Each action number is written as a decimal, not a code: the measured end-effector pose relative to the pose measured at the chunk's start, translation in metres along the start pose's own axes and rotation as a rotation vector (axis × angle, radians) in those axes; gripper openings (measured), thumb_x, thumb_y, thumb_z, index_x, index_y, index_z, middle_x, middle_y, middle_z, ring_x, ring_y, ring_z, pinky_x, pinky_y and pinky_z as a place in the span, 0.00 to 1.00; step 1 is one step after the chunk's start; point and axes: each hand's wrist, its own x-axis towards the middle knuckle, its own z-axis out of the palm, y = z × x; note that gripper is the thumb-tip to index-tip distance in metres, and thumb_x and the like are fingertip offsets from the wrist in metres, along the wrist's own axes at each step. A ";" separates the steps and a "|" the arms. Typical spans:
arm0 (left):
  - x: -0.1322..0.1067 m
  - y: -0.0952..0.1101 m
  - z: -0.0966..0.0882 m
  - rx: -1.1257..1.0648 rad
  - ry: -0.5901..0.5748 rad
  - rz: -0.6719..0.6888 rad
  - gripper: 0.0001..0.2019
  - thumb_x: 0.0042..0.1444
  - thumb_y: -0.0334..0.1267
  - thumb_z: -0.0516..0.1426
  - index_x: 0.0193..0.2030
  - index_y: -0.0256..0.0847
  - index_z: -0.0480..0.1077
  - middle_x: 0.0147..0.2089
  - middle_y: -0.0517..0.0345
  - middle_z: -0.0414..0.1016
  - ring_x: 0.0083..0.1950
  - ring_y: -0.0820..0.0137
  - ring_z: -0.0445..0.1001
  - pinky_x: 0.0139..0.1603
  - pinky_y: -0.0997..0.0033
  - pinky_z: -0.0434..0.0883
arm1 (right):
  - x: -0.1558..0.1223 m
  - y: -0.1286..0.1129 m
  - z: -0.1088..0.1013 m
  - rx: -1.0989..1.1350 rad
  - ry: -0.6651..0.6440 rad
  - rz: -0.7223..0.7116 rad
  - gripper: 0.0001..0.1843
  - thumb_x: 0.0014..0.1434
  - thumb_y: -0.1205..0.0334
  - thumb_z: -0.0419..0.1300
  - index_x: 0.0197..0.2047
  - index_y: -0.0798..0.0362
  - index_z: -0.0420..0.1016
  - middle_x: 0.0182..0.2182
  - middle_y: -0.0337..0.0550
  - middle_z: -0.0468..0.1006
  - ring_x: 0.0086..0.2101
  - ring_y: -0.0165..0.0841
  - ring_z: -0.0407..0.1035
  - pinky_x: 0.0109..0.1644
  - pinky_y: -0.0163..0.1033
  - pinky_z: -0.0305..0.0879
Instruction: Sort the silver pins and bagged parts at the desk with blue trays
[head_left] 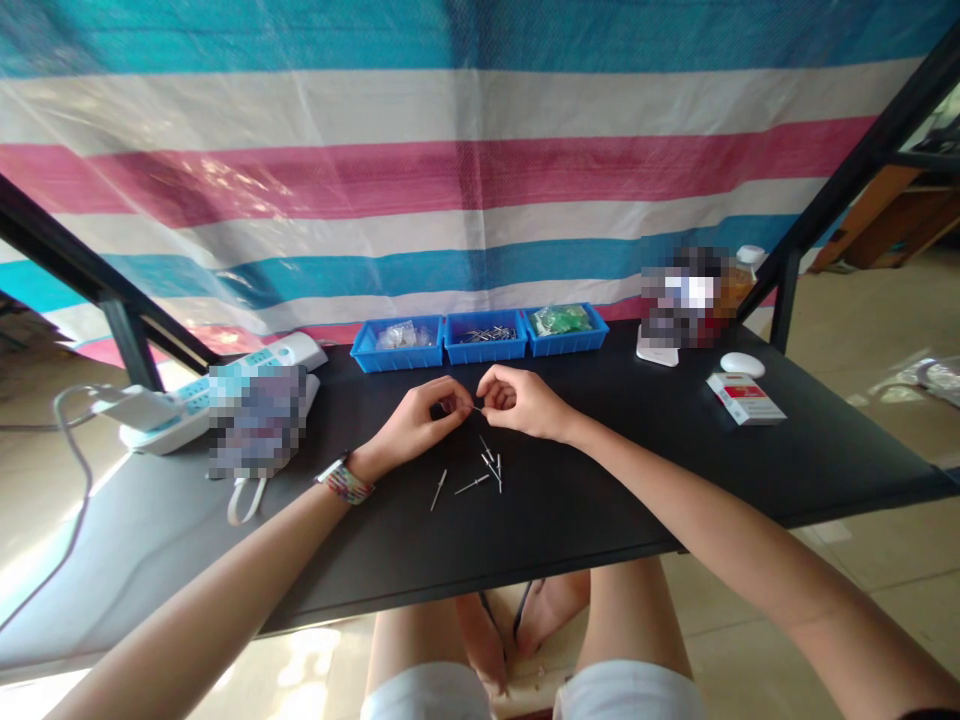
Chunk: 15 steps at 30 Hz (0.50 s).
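Note:
Between my two hands a thin silvery blind rivet [478, 408] is held just above the black table. My left hand [433, 412], with a beaded bracelet at the wrist, pinches one end of it. The other end sits between the thumb and curled fingers of my right hand [521, 403]. Several more blind rivets [472, 485] lie loose on the table just in front of the hands. Behind the hands, the middle blue bin [486, 351] contains a heap of similar metal rivets.
The left blue bin [397, 358] holds clear plastic bags, the right blue bin [568, 342] a bag of green pieces. A white power strip [165, 425] with cables lies left, near a blurred object. To the right are a small red-and-white box [745, 399], a white oval case [742, 365] and a bottle [746, 265].

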 end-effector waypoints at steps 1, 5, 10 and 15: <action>0.000 0.000 0.000 0.001 0.001 0.010 0.10 0.66 0.43 0.61 0.40 0.39 0.77 0.40 0.54 0.79 0.40 0.66 0.74 0.45 0.67 0.72 | 0.001 0.000 0.000 0.029 0.012 0.002 0.14 0.50 0.64 0.70 0.40 0.53 0.73 0.29 0.34 0.75 0.30 0.29 0.71 0.37 0.36 0.68; 0.000 -0.002 0.000 0.008 0.006 0.030 0.12 0.68 0.46 0.60 0.40 0.39 0.77 0.39 0.54 0.79 0.40 0.66 0.74 0.44 0.68 0.72 | 0.000 -0.004 0.000 0.079 0.032 0.002 0.13 0.50 0.63 0.70 0.38 0.53 0.74 0.30 0.35 0.75 0.31 0.29 0.71 0.39 0.37 0.70; 0.000 -0.004 0.000 0.025 0.053 0.035 0.16 0.70 0.49 0.59 0.37 0.39 0.76 0.38 0.55 0.78 0.40 0.66 0.75 0.44 0.68 0.71 | 0.002 -0.005 0.001 0.143 0.042 0.012 0.14 0.50 0.60 0.72 0.38 0.54 0.75 0.31 0.37 0.77 0.32 0.30 0.73 0.42 0.39 0.71; 0.000 -0.007 -0.002 0.034 0.152 -0.010 0.21 0.71 0.52 0.57 0.32 0.39 0.74 0.33 0.56 0.77 0.36 0.67 0.74 0.41 0.69 0.70 | 0.005 -0.002 -0.002 0.179 0.091 -0.006 0.14 0.49 0.61 0.73 0.37 0.53 0.75 0.33 0.39 0.80 0.34 0.32 0.76 0.43 0.40 0.74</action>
